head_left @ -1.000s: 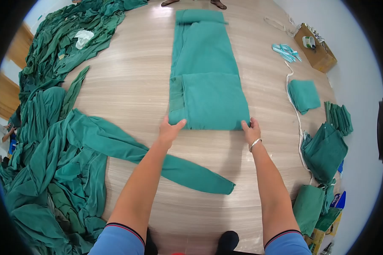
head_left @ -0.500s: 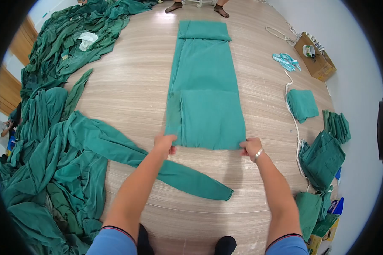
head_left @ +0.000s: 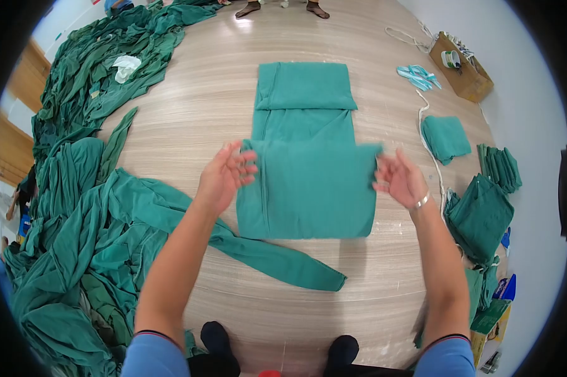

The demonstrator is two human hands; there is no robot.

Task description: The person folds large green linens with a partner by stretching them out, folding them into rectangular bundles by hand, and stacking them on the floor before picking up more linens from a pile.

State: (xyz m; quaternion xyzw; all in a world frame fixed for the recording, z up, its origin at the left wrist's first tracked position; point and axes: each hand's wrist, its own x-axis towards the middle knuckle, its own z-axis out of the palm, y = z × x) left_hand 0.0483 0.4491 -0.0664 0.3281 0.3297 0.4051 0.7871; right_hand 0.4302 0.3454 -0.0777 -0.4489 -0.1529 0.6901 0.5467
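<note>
A long green cloth (head_left: 305, 188) lies on the floor in front of me, its near part doubled over toward the far end. The edge of that folded layer is blurred. At its left corner is my left hand (head_left: 224, 173), fingers apart and close against the cloth. My right hand (head_left: 404, 179), with a metal band on the wrist, is beside the right corner, its fingers spread too. Neither hand shows a clear grip. The far end of the cloth has its own folded flap (head_left: 305, 85). A narrow green cloth strip (head_left: 283, 264) lies just nearer to me.
A big heap of green cloth (head_left: 63, 220) covers the left side. Along the right wall are folded green cloths (head_left: 481, 217), a white rope (head_left: 425, 132), light-blue ties (head_left: 417, 76) and a cardboard box (head_left: 462, 69). A person's feet (head_left: 248, 9) are at the far edge.
My hands have moved away from me and brought the cloth's near end over in another fold. Their fingers, closed on the corners before, are now apart. The cloth lies shorter.
</note>
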